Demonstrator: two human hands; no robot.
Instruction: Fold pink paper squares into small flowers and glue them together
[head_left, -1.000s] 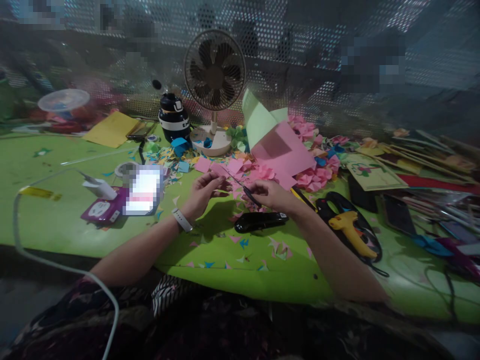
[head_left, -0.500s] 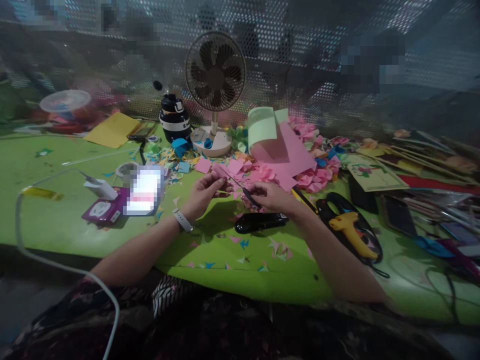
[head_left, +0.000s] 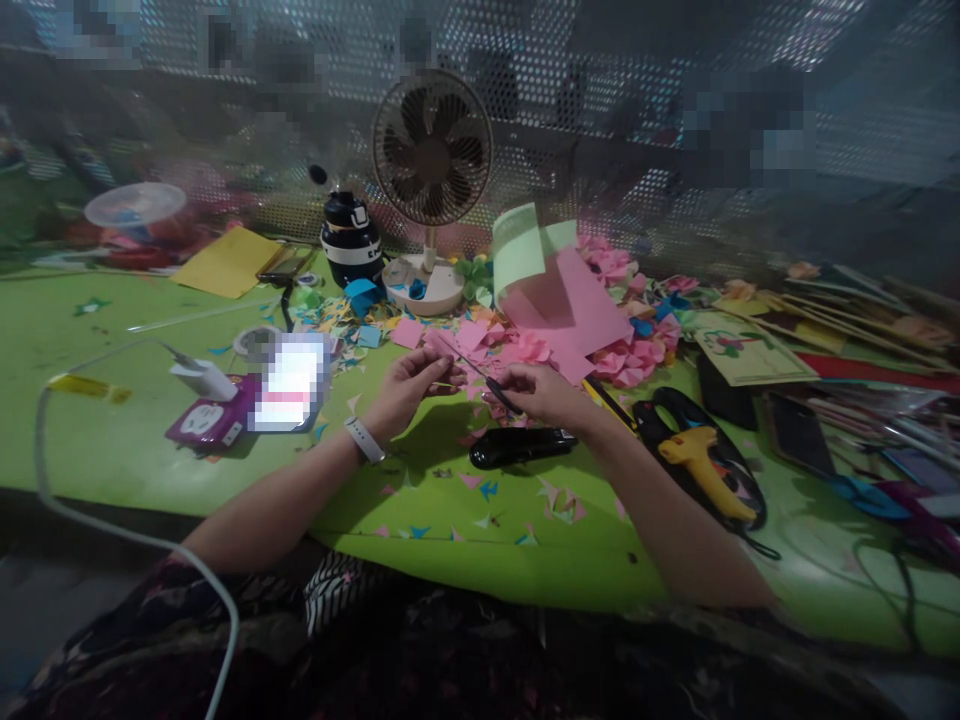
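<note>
My right hand is closed around the dark handle of a thin pointed metal tool, whose slim shaft slants up and left toward my other hand. Whether it is a pair of scissors or tweezers I cannot tell. My left hand, with a white band at the wrist, is pinched together beside the tool's tip; what lies between its fingertips is too small to make out. Pink paper pieces lie just beyond both hands. Below them rests a glossy black stapler-like object.
A fan and a dark bottle stand at the back. Pink and green sheets lean by paper flowers. Left are a lit phone and purple power socket; right, a yellow glue gun. Paper scraps litter the green table.
The curled green sheet has shifted slightly at its free edge. Both hands and the tool stay almost in place, and the view has moved only a little.
</note>
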